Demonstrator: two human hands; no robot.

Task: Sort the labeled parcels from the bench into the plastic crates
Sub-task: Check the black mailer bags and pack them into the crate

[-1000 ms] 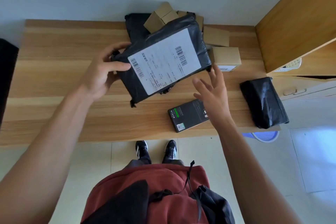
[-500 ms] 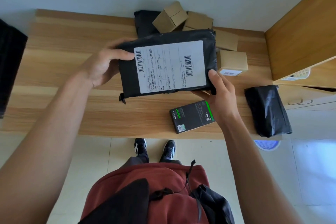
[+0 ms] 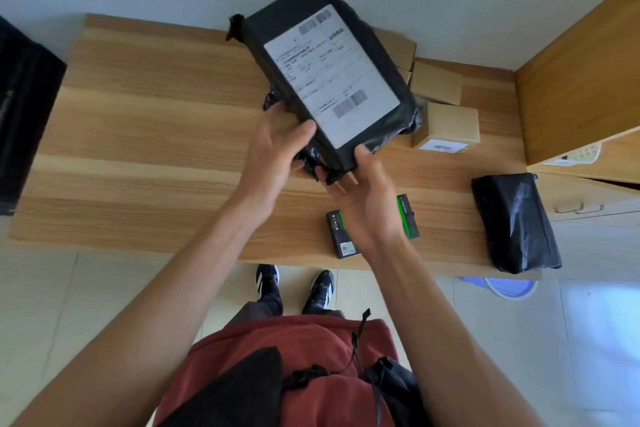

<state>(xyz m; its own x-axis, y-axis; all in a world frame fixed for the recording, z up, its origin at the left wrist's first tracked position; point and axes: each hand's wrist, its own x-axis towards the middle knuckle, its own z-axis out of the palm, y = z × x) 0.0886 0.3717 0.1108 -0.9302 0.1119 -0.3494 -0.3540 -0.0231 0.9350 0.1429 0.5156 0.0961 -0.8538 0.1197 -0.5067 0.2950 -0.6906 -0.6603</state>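
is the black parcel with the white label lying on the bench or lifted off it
Lifted. The black parcel is tilted above the bench, its near end gripped by the left hand and right hand.

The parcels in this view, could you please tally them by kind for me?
Black plastic bags: 2, one held up in both hands and one on the bench's right end
Brown cardboard boxes: at least 3 showing, others may be hidden
Black-and-green carton: 1
Total: 6 visible
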